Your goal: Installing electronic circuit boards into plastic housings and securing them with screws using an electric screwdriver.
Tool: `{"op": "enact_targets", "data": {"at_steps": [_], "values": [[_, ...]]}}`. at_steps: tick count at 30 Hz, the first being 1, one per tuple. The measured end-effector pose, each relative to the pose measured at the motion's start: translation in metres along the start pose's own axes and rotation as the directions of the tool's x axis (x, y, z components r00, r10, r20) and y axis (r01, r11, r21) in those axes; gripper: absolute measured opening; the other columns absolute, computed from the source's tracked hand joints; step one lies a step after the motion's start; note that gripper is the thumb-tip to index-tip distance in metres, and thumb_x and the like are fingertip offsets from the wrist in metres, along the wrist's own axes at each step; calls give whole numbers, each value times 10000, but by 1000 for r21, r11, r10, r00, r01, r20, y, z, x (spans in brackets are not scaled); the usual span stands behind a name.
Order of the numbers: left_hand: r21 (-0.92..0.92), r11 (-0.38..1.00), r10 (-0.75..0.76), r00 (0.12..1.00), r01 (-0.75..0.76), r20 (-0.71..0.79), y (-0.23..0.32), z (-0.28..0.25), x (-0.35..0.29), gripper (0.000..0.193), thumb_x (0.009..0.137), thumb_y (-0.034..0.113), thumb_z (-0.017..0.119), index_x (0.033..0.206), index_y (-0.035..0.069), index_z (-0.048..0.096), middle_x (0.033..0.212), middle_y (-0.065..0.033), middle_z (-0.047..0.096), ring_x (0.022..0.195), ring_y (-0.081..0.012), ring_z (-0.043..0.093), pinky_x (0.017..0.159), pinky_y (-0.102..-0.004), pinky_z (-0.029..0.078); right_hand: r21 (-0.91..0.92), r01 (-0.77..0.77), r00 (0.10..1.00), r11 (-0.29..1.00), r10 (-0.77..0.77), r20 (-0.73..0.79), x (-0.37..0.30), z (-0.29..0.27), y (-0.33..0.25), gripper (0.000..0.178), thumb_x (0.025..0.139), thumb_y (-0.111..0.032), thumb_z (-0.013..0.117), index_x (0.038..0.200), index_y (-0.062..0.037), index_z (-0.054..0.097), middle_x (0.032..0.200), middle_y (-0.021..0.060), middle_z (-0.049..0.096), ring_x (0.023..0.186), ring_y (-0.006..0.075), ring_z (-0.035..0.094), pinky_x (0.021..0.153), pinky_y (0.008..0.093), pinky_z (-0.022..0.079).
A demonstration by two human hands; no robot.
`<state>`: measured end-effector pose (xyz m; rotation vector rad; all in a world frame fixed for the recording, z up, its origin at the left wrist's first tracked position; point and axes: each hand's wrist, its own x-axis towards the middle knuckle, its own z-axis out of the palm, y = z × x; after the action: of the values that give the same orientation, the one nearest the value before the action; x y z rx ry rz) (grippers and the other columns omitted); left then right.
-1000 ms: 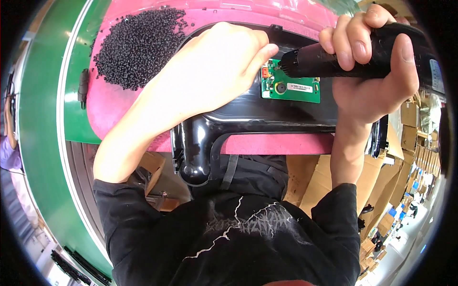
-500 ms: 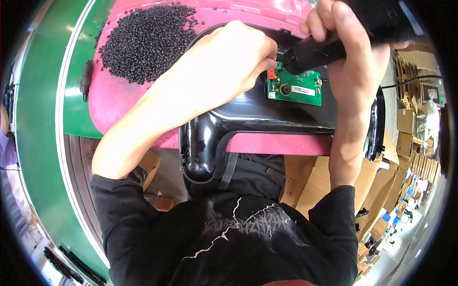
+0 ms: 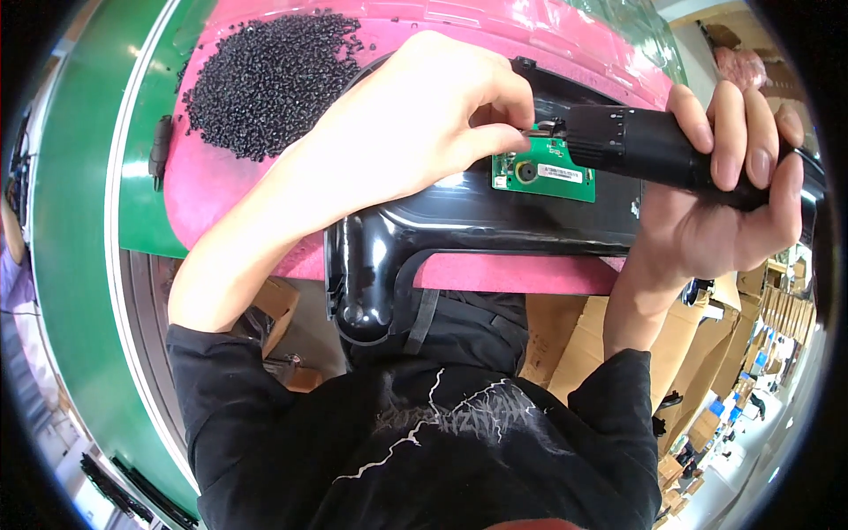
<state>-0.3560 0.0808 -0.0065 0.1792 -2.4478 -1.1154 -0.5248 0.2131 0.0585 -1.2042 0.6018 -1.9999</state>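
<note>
My right hand (image 3: 724, 177) is wrapped round a black electric screwdriver (image 3: 645, 146), which lies nearly level with its tip toward the left. Thumb and finger of my left hand (image 3: 450, 115) pinch at the end of the thin screwdriver bit (image 3: 543, 131); whatever is between them is too small to make out. Under both hands is a green circuit board (image 3: 570, 184) with a white label and a round black part. It sits in a glossy black plastic housing (image 3: 495, 212), whose rounded arm points toward me at the left.
A pink mat (image 3: 212, 194) lies under the housing on a green bench (image 3: 75, 265). At the far left of the mat is a heap of small black screws (image 3: 274, 84). A dark pen-like tool (image 3: 160, 146) lies beside the mat. Cardboard (image 3: 592, 344) stands at the right.
The screwdriver has swung from slanting down over the board to nearly level, with my right hand moving right and toward me. My left fingers have shifted slightly right, to the bit's tip.
</note>
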Motion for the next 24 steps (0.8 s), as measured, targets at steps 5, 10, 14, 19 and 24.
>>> {"op": "enact_targets", "data": {"at_steps": [5, 10, 14, 19, 24], "values": [[-63, 995, 74, 997, -76, -31, -1, 3, 1, 146, 838, 70, 714, 928, -37, 674, 820, -117, 670, 727, -226, 669, 676, -295, 516, -54, 54, 998, 997, -56, -41, -9, -2, -3, 145, 895, -201, 604, 1008, -121, 565, 758, -74, 498, 654, 62, 435, 706, 277, 354], [-20, 993, 116, 991, -118, -60, 3, 4, 2, 155, 827, 70, 726, 935, -31, 681, 820, -96, 679, 727, -184, 665, 669, -281, 515, -96, 69, 997, 993, -72, -24, -13, -3, -8, 169, 878, -242, 618, 1003, -138, 572, 756, -83, 502, 647, 59, 444, 694, 273, 358], [-114, 993, 37, 997, -44, -61, 0, 6, 0, 156, 799, 69, 755, 918, -17, 702, 804, -69, 687, 714, -137, 651, 655, -264, 509, -51, -11, 997, 999, 14, 72, -12, -4, -5, 228, 882, -265, 615, 1063, -142, 554, 778, -73, 513, 651, 65, 465, 679, 278, 368], [49, 998, 43, 997, -39, -71, 2, 1, 1, 138, 803, 73, 754, 908, -8, 716, 808, -68, 697, 703, -145, 651, 648, -270, 505, -226, -141, 959, 964, 189, 209, -12, -3, 1, 339, 910, -362, 608, 1162, -154, 520, 774, -74, 504, 599, 70, 458, 640, 280, 389], [130, 991, -10, 996, 21, -88, 2, 1, -2, 181, 891, 178, 683, 894, -1, 710, 758, -122, 665, 686, -224, 651, 652, -326, 498, -236, -125, 948, 964, 186, 257, -13, -11, 16, 313, 919, -366, 598, 1144, -166, 514, 751, -80, 486, 576, 63, 443, 609, 273, 391]]}}
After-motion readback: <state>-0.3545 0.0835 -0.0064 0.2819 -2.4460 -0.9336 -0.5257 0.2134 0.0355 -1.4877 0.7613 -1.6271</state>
